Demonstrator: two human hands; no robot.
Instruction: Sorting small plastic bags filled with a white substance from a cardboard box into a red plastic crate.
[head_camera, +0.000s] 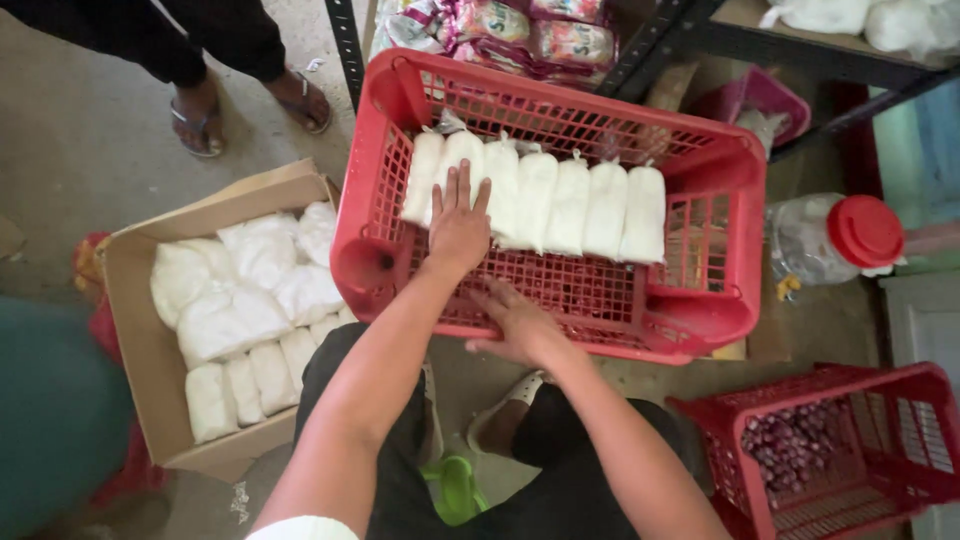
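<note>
With the red crate (560, 190) as landmark, we find our right hand (515, 325) spread flat on its near wall, our left hand (458, 225) inside, fingers open, pressing the row of seven white packets (540, 200), and many packets remaining in the cardboard box (150, 350) left of it.

Bare forearms, no watch or rings seen; white short sleeve edge (303, 528) on left arm; black trousers (400, 440); light sandal (500, 405).
</note>
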